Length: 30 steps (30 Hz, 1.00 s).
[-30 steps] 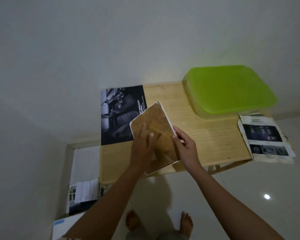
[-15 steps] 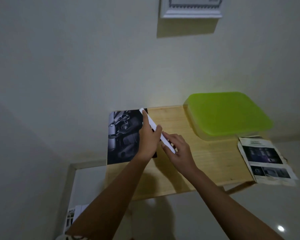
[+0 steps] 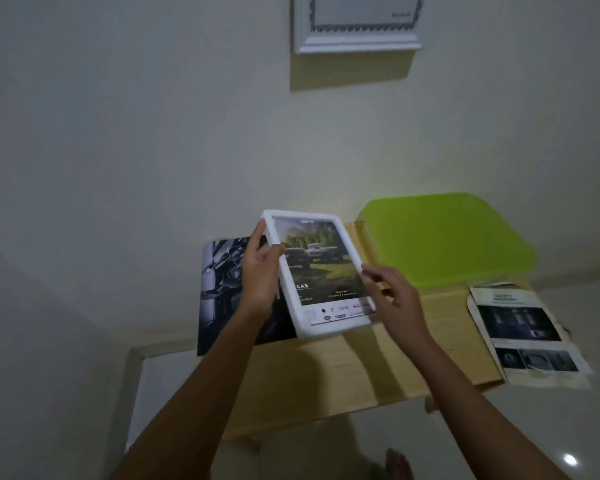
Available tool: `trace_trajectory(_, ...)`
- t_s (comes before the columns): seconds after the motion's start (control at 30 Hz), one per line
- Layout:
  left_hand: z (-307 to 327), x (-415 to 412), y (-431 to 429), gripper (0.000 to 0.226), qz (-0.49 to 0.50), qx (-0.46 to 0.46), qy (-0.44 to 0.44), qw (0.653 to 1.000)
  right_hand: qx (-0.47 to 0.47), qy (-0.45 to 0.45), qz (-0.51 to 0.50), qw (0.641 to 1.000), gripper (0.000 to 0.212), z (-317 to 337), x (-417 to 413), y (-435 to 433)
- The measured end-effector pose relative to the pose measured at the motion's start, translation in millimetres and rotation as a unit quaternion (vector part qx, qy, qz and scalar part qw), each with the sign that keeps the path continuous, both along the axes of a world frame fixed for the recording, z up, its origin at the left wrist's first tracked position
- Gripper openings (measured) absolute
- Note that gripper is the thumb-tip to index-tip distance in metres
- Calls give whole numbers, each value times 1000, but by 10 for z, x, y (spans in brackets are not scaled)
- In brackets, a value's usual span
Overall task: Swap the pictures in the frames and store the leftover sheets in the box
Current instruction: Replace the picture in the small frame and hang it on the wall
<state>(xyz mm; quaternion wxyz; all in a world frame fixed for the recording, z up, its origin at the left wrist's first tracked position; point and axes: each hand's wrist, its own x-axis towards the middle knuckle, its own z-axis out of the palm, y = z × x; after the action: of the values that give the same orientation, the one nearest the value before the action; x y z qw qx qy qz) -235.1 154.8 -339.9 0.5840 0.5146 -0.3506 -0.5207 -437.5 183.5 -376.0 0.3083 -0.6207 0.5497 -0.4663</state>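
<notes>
The left hand (image 3: 260, 277) grips and the right hand (image 3: 395, 296) pinches opposite long edges of the white frame (image 3: 329, 325), its long axis pointing away towards the wall frame (image 3: 357, 46) above.

I hold the white frame (image 3: 329, 325) tilted above the wooden table (image 3: 326, 375), my left hand (image 3: 260, 275) gripping its 9 o'clock edge and my right hand (image 3: 395, 296) pinching its 3 o'clock edge. From it, a dark sheet (image 3: 222, 289) lies at 9 o'clock, the green-lidded box (image 3: 444, 237) at 2 o'clock, a printed sheet (image 3: 523, 334) at 4 o'clock. A wall frame (image 3: 357, 26) hangs at 12 o'clock.
</notes>
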Motion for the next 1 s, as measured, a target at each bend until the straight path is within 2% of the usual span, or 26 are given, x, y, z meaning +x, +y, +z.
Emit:
trace_trajectory(0.13,318,-403,-321,51,-4,-36,25,999,18,-17,-34,999,32,311,-510,-496)
trace_trajectory(0.23,616,-866,-631,49,-5,-77,39,996,37,-77,-28,996,37,607,-907,-837)
trace_trajectory(0.33,960,-1379,-1005,46,-30,-120,43,991,14,-146,-59,987,38,1008,-1371,-1166)
trace_trajectory(0.5,1719,-2263,-1577,48,-78,-230,-16,970,-87,-187,-84,975,38,1735,-2203,-1693)
trace_trajectory(0.6,2126,-2651,-1872,51,-99,-297,-83,946,-182,-205,-85,958,39,2289,-2591,-1988)
trace_trajectory(0.77,2810,-2948,-2358,57,-133,-390,-147,899,-300,-220,-47,927,39,3197,-2896,-2453)
trace_trajectory(1.0,3817,-3097,-2837,55,-89,-459,-186,864,-359,-186,-38,914,40,4098,-3049,-3044)
